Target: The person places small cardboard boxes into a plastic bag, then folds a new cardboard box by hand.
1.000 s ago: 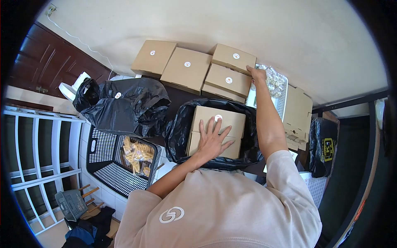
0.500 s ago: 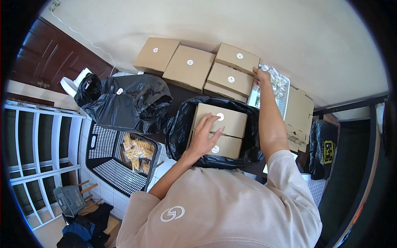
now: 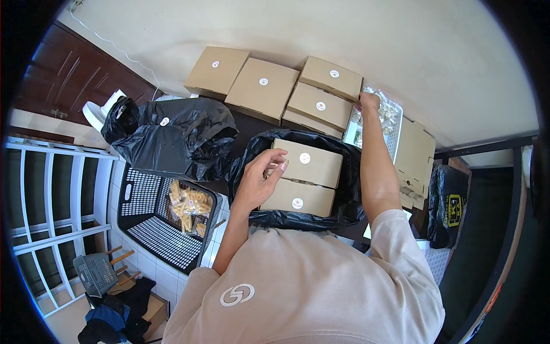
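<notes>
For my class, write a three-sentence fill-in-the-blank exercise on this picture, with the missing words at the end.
1. Inside the open plastic bag, ____ boxes with stickers show.
2. The hand at the white basket is the person's ____ one.
3. The crate holding yellowish packets is coloured ____.

Missing words: two; right; black.

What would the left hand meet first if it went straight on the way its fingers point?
Most likely the farther box in the open black bag: the fingers of the left hand point across its top. Depth is unclear, so they may touch it already or pass just above.
</notes>
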### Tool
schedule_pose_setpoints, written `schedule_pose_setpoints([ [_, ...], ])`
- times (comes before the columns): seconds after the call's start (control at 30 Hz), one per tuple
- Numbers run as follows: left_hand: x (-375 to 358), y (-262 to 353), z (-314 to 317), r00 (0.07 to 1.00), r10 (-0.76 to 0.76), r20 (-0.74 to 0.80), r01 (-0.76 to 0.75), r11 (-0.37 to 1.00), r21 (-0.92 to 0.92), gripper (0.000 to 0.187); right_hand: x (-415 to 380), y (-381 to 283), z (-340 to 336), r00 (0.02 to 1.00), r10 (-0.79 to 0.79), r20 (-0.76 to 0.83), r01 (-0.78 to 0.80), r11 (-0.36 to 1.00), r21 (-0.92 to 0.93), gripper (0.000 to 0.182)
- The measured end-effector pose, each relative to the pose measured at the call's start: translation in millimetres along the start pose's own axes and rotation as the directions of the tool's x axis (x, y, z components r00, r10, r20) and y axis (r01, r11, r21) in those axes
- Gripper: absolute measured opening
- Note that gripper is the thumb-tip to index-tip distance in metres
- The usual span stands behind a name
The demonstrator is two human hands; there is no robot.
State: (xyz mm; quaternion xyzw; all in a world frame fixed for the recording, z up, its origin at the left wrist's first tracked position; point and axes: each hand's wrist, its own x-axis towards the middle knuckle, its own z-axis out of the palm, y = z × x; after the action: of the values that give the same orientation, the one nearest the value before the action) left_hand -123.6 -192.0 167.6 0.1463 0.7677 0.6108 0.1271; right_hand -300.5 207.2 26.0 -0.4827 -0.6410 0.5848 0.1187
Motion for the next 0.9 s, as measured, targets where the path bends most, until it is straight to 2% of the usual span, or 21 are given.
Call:
schedule_pose_setpoints([
  [0.1,2,5,-8,0.999,0.025,0.035,-0.025,0.999,0.02,0.023,15,3,3,0.999,-0.031,-0.038,0.029,0.998,-0.048,0.016],
  [0.17,3,6,-12,0.999,0.038,0.033,-0.039,0.999,0.023,0.022,34,7,5,0.981,-0.165,-0.106,0.12,0.932,-0.341,0.021],
  [0.2,4,7,-15,0.999,0.024,0.044,-0.025,1.0,0.016,0.023,21,0,4,0.981,-0.164,-0.103,0.119,0.932,-0.343,0.021],
  [0.27,6,2,-21,0.998,-0.008,0.066,0.009,1.0,-0.017,0.024,-22,-24,-1,0.995,-0.098,-0.017,0.098,0.995,0.012,0.019],
  [0.4,10,1,-23,0.999,-0.027,0.04,0.028,0.999,-0.042,0.024,-24,-25,1,0.995,-0.062,0.083,0.061,0.998,0.017,0.032],
  [0.47,13,-2,-24,0.999,-0.022,0.047,0.025,0.998,-0.061,0.025,-38,-29,-2,0.971,-0.085,0.223,0.079,0.996,0.036,0.054],
  [0.5,14,-2,-25,0.999,-0.023,0.045,0.026,0.998,-0.062,0.025,-47,-33,-3,0.971,-0.085,0.225,0.08,0.996,0.034,0.054],
  [0.57,15,-3,-26,0.994,-0.113,0.0,0.112,0.985,-0.133,0.025,-71,-39,-6,0.98,-0.09,0.178,0.019,0.931,0.365,0.046],
  [0.63,15,-6,-28,0.993,-0.118,-0.024,0.114,0.988,-0.105,0.029,-100,-48,-20,0.963,-0.151,0.223,0.062,0.929,0.365,0.042],
  [0.7,15,-9,-28,0.955,-0.253,-0.153,0.2,0.935,-0.294,0.037,-130,-45,-41,0.942,-0.203,0.268,0.097,0.927,0.362,0.04],
  [0.73,15,-19,-28,0.962,-0.233,-0.144,0.182,0.936,-0.302,0.051,-146,-41,-51,0.889,-0.268,0.372,0.118,0.917,0.38,0.038],
  [0.77,15,-20,-26,0.96,-0.24,-0.144,0.188,0.934,-0.303,0.051,-162,-36,-62,0.821,-0.327,0.468,0.133,0.907,0.401,0.038],
  [0.8,15,-20,-21,0.961,-0.24,-0.139,0.162,0.892,-0.421,0.055,-183,-33,-68,0.822,-0.323,0.469,0.129,0.908,0.398,0.038],
  [0.87,16,-24,-6,0.974,-0.203,-0.104,0.104,0.8,-0.591,0.064,-228,-25,-72,0.794,-0.357,0.492,0.227,0.925,0.304,0.039],
  [0.9,15,-21,3,0.969,-0.213,-0.122,0.087,0.764,-0.64,0.059,-242,-18,-71,0.766,-0.367,0.528,0.21,0.919,0.334,0.041],
])
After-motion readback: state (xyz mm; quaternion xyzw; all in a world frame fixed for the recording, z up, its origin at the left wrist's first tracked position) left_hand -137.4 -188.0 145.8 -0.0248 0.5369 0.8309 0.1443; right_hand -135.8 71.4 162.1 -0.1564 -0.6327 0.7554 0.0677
